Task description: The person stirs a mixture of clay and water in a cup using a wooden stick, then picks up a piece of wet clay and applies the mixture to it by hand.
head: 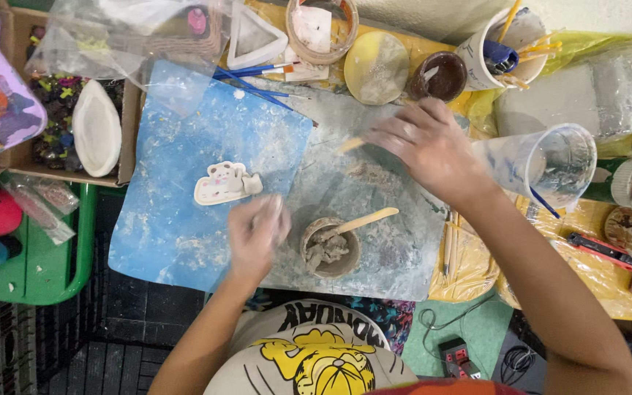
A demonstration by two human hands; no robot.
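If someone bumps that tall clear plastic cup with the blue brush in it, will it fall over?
Probably, yes. The clear plastic cup looks thin-walled and light, so a nudge may tip it. The blue brush leaning inside could pull it sideways. It stands close to the right hand, so a bump seems possible.

Craft workshop: clay-smeared mat, brushes, moulds, clay bowl.

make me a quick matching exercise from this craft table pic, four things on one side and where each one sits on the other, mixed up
Things:
1. bear-shaped mould
2. small bowl of grey paste
3. clear plastic cup
4. brown pot

Places:
A. right of the right hand
B. on the blue mat, left of the left hand
C. far side, beside the round yellow lid
D. just right of the left hand, wooden stick in it

Pairs: 1-B, 2-D, 3-A, 4-C
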